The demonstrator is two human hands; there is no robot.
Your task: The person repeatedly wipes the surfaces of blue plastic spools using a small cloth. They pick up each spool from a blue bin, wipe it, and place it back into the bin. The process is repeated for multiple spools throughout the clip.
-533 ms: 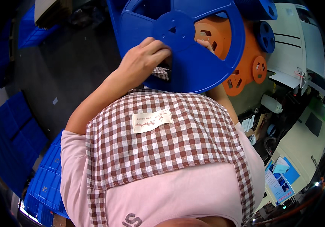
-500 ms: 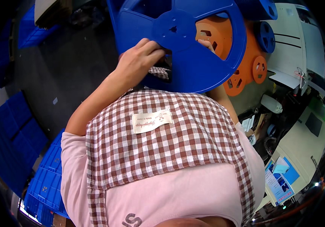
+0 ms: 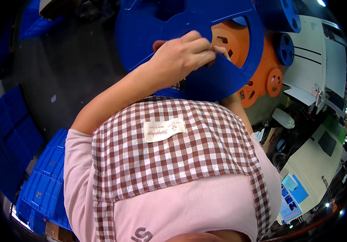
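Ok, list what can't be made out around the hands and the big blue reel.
- Right hand: head view shows only fingertips; the left hand and the blue reel cover the rest, so its grip is unclear.
- Blue reel's top: cut off by the picture's upper edge.
- Orange reel: mostly hidden behind the blue reel.
- Right forearm: largely hidden by the checked apron.

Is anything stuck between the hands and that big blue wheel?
Nothing visible. The left hand lies right on the big blue reel, fingers at its hub. Fingertips of the right hand touch it there too; the rest is hidden behind the reel.
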